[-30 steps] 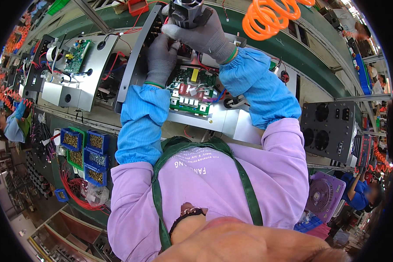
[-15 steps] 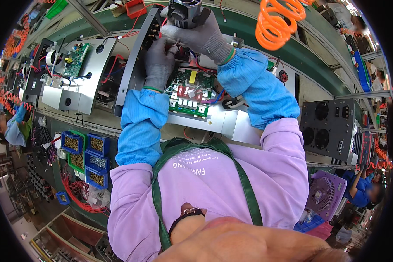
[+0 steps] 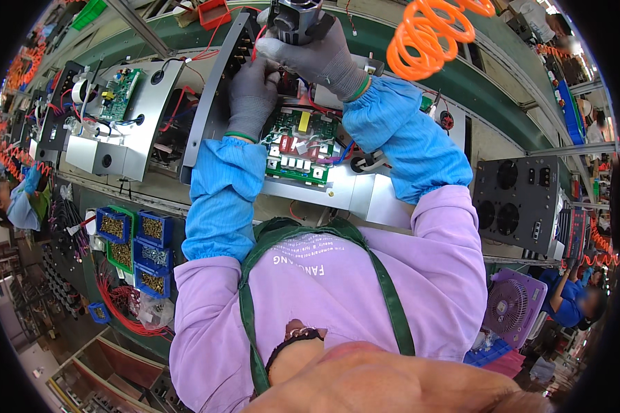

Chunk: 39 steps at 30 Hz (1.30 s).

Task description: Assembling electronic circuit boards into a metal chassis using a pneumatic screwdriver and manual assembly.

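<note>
My right hand, in a grey knit glove, is wrapped round a black and grey drill-like power tool; its working end is hidden. Just left of it, my left hand, gloved alike, has its fingers pinched together beside the upright dark panel. Whatever those fingertips hold is hidden. A red wire runs past them. Below both hands, a green circuit board with a yellow-topped part and white blocks sits in the open metal chassis.
Another open chassis stands at left, and a black fan unit at right. An orange coiled hose hangs at upper right. Blue screw bins lie at lower left. A purple fan is at lower right, near another person.
The orange coiled hose has swung left and down. The power tool has shifted very slightly to the right. Both hands stay almost in place, with their grips unchanged.
</note>
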Available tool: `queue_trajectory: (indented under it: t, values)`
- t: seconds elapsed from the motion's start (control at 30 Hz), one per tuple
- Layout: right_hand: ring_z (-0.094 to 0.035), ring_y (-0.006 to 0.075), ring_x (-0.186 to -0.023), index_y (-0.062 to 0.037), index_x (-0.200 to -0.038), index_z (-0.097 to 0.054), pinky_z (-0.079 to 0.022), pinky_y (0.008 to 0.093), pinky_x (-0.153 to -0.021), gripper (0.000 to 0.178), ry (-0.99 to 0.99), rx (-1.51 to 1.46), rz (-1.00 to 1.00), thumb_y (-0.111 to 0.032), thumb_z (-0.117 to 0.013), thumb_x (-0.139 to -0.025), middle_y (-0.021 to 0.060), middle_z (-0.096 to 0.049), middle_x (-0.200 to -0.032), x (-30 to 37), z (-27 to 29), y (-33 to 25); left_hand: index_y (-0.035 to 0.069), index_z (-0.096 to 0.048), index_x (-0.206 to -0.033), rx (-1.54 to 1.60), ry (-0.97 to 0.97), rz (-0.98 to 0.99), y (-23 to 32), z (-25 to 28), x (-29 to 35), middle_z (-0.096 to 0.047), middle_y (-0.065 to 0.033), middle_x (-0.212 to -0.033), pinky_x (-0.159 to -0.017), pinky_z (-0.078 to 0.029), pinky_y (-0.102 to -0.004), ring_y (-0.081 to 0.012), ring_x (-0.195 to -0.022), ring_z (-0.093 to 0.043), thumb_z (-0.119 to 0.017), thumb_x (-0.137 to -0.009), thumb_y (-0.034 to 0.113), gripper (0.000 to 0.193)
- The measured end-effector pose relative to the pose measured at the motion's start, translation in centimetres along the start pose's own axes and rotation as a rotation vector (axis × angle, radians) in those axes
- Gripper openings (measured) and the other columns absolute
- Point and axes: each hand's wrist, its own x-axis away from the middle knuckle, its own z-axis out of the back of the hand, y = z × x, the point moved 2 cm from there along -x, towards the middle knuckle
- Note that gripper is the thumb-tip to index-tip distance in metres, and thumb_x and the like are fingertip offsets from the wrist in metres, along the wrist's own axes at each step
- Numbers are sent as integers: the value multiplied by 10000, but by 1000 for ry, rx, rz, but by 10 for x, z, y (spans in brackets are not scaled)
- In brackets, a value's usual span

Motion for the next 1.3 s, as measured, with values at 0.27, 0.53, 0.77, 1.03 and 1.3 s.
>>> queue_trajectory:
  t: [0.27, 0.53, 0.77, 1.03, 1.3]
  values:
    - [-630, 106, -714, -50, -1106, -616, -552, 275, -665, 361, -177, 35, -81, -133, -727, -772, 52, -651, -808, 2, 1, -17, 79, -628, -950, -240, -61, 43, -7, -6, -7, -603, -190, -942, -738, -505, -444, -358, -865, -611, -634, -802, 183, 182]
    - [-627, 152, -641, -91, -894, -631, -516, 296, -616, 375, -69, 114, -28, -396, -751, -712, 30, -626, -687, -2, 1, -2, 100, -605, -970, -278, -92, -29, 5, 4, -3, -601, -189, -941, -722, -509, -449, -344, -855, -615, -623, -823, 209, 184]
    - [-643, 108, -770, -66, -1053, -649, -542, 275, -736, 349, -166, 19, -105, -194, -755, -746, 29, -666, -827, -1, 5, -12, 114, -634, -1008, -304, -271, 57, 4, 0, -1, -607, -159, -992, -762, -511, -433, -329, -893, -618, -610, -848, 214, 190]
    - [-648, 208, -690, -101, -916, -641, -537, 321, -678, 445, -59, -3, -47, -484, -720, -704, 69, -635, -724, 0, -2, 3, 92, -632, -1017, -387, -254, 37, 1, -6, -12, -590, -186, -1045, -789, -510, -435, -332, -928, -618, -596, -856, 197, 196]
    - [-636, 117, -802, -60, -1081, -640, -528, 266, -717, 359, -330, -346, -150, -177, -741, -758, 35, -665, -840, -10, 9, -2, 103, -617, -1029, -334, -259, 43, 2, -3, -7, -603, -176, -1036, -794, -510, -436, -342, -943, -615, -594, -821, 120, 211]
